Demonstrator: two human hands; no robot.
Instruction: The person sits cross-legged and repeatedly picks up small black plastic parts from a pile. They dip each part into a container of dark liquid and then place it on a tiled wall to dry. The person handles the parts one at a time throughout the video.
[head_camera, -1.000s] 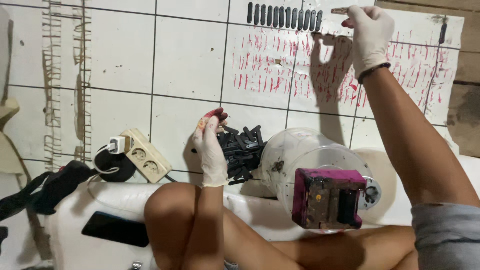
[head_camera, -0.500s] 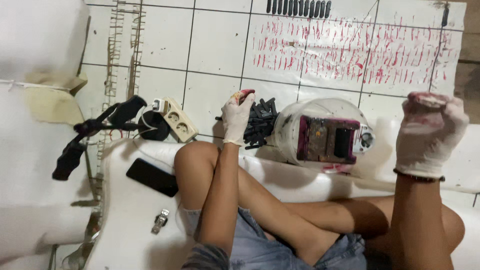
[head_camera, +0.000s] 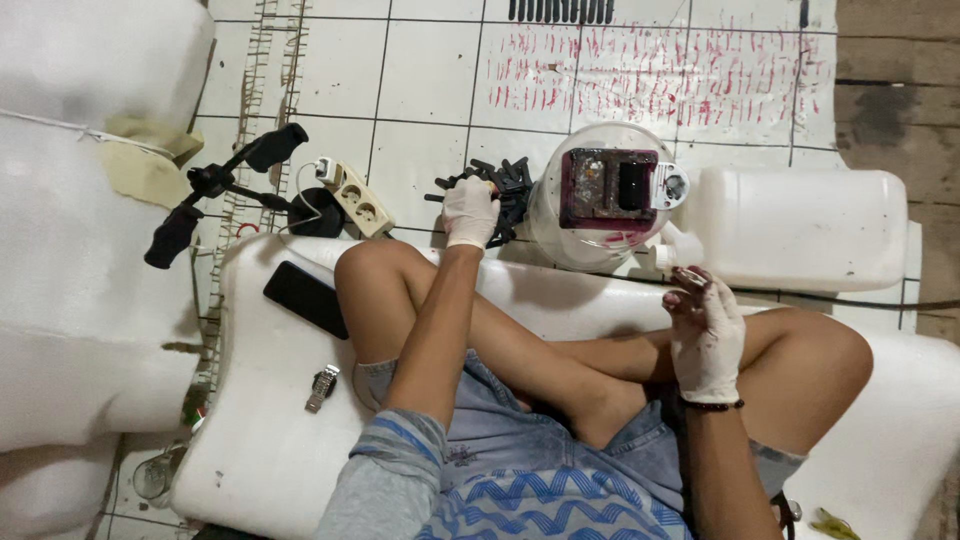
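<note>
white gloves (head_camera: 470, 212) | black clips (head_camera: 510, 180) | blue zigzag shirt (head_camera: 540, 505) | red-marked white tiles (head_camera: 640, 75)

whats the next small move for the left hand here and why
Probably close the fingers on one black piece and lift it clear. The gloved left hand rests on the pile of black pieces beside the round white container, while the right hand waits near the knee, pinching something small.

Gloved left hand (head_camera: 470, 212) on black parts (head_camera: 505, 185)

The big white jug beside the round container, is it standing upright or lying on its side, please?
On its side. The white jug stretches lengthwise across the tiled floor, its neck pointing sideways toward the round container.
</note>
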